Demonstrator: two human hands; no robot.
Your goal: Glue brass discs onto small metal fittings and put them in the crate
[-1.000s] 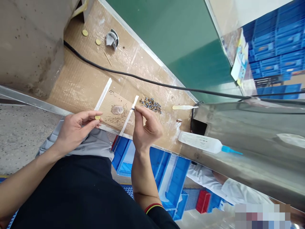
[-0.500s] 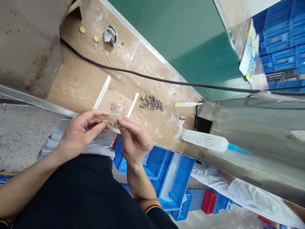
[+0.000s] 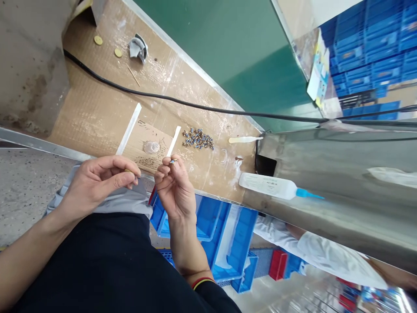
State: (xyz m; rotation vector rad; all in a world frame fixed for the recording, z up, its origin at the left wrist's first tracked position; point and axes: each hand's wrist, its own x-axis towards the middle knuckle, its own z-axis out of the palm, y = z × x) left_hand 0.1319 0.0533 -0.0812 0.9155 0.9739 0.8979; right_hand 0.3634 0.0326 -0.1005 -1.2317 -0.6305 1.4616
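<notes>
Head view puts both hands at the near edge of the cardboard-covered table (image 3: 94, 115), and I read them from there. I have the left hand (image 3: 97, 184) with thumb and fingers pinched together on a small yellow piece (image 3: 129, 171); only an edge of it shows between the fingertips. The right hand (image 3: 176, 193) sits just to the right of the left, not touching it. Its thumb and forefinger are clamped on a small metal part (image 3: 173, 161) with a blue spot, held at the fingertips over the table's near edge. Just beyond those fingertips lies a short white strip (image 3: 173, 139), and a little to the right of that is a loose pile of small metal parts (image 3: 198, 138). Beyond the gap between the two hands I see a clear round piece (image 3: 151, 147) lying on a cardboard patch. A longer white strip (image 3: 129, 128) lies beyond the left hand. Well to the right of the right hand a white glue bottle (image 3: 267, 184) with a blue nozzle lies on its side against a steel housing (image 3: 342, 187), with a pale flat stick (image 3: 244, 139) beyond it. A black cable (image 3: 163, 99) crosses the table far beyond both hands. Farther still, beyond the left hand, are two yellow discs (image 3: 98, 40) and a crumpled grey scrap (image 3: 137, 47). Beneath the right hand sit blue crates (image 3: 208, 217), and off to its lower right a co-worker's white sleeve (image 3: 325, 256) shows.
</notes>
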